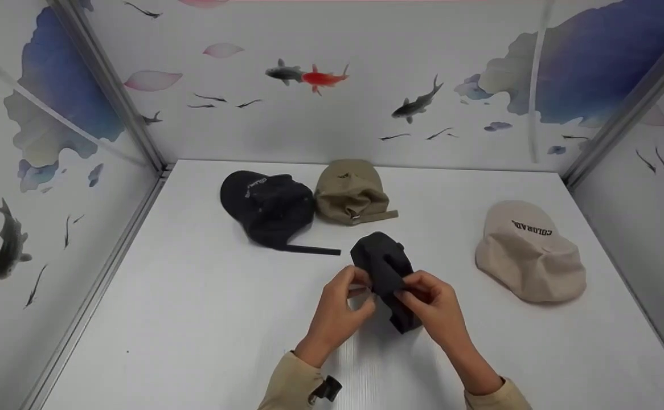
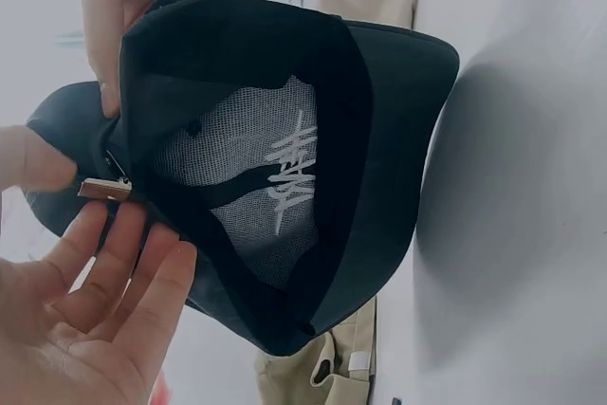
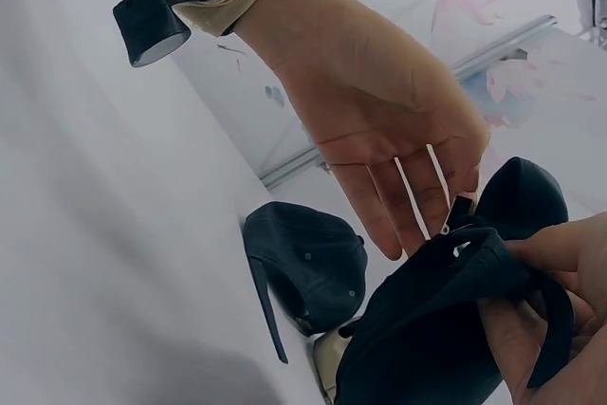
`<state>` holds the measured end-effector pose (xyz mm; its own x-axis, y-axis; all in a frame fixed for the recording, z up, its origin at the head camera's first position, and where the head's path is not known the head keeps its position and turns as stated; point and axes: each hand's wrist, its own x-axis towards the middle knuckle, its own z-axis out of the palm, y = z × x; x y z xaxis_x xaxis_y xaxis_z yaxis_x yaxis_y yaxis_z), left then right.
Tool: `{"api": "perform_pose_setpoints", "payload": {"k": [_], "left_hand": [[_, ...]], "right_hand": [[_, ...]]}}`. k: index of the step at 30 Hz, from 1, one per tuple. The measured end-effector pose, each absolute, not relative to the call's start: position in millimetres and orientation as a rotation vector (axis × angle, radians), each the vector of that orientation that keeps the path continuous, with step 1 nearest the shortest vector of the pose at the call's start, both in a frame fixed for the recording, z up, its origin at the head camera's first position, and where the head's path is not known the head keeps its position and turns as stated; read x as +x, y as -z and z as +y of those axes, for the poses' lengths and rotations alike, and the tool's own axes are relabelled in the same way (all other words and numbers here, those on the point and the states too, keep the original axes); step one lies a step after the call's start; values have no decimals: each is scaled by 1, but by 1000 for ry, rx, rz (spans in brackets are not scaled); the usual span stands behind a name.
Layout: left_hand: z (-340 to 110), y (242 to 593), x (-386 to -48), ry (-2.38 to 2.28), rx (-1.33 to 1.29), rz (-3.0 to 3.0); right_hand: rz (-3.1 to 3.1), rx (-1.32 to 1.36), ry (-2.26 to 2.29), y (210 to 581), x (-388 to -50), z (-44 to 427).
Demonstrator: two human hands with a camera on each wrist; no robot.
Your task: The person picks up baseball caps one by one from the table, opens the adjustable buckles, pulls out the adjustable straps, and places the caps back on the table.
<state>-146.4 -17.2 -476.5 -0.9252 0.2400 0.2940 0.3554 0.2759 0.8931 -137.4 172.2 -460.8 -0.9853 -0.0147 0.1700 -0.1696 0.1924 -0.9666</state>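
Beige cap (image 1: pixel 528 256) at right; fish-printed wall (image 1: pixel 332 122) behind white table (image 1: pixel 184 313).

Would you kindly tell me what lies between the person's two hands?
A black cap lies between the left hand and the right hand, as the head view shows.

A white tabletop (image 1: pixel 184 307) stretches beneath the left grip (image 1: pixel 337 310) and the right grip (image 1: pixel 437 310). Beyond the left grip lie a dark cap (image 1: pixel 269 208), farther left with its strap (image 1: pixel 316 250) straight out, and an olive cap (image 1: pixel 350 191) just beside it; a beige cap (image 1: pixel 528 256) lies right of the right grip, well apart.
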Motion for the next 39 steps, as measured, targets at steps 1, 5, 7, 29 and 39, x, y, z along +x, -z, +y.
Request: {"api": "perform_pose_setpoints", "payload": {"k": [1, 5, 7, 29, 39], "left_hand": [[-17, 477, -146, 1735, -566, -2429], [-16, 478, -147, 1707, -548, -2432], [-16, 477, -147, 1711, -536, -2426], [-10, 473, -146, 1970, -512, -2293], [-10, 475, -146, 1894, -538, -2293]], "right_hand": [[-2329, 180, -1916, 461, -138, 172], [-2338, 173, -1934, 460, -138, 173], [-2343, 178, -1942, 459, -139, 175], [-2563, 398, -1722, 447, -145, 181], [-2514, 213, -1726, 448, -143, 175]]}}
